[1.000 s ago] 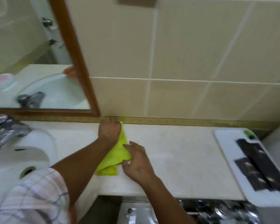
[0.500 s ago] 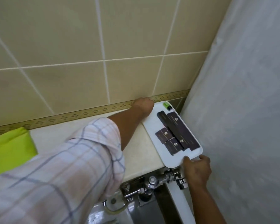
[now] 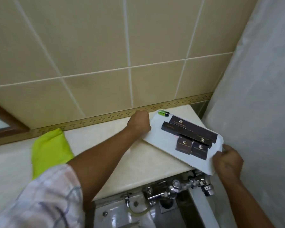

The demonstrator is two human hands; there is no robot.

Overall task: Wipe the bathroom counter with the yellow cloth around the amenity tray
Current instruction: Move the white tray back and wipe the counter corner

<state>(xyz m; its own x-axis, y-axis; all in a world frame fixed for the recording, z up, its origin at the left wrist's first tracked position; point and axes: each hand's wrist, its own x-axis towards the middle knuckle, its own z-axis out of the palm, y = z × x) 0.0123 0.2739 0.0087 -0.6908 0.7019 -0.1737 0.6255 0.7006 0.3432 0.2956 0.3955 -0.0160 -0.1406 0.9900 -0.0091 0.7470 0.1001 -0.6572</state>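
Observation:
The white amenity tray (image 3: 156,134) lies at the right end of the beige counter (image 3: 132,163), turned at an angle with its near corner past the front edge. It carries several dark brown boxes (image 3: 190,132) and a small green bottle (image 3: 163,113). My left hand (image 3: 139,123) grips the tray's far left edge by the wall. My right hand (image 3: 227,161) grips its near right corner. The yellow cloth (image 3: 50,148) lies loose on the counter at the left, untouched, partly hidden by my left sleeve.
A pale shower curtain (image 3: 257,96) hangs close on the right. Chrome valves and pipes (image 3: 179,188) sit under the counter's front edge. A tiled wall with a patterned border strip (image 3: 105,118) backs the counter. The brown mirror frame corner (image 3: 5,124) shows at far left.
Both hands left the yellow cloth and reached right to the tray. Over the last half second the tray has swung round and slid left, away from the curtain.

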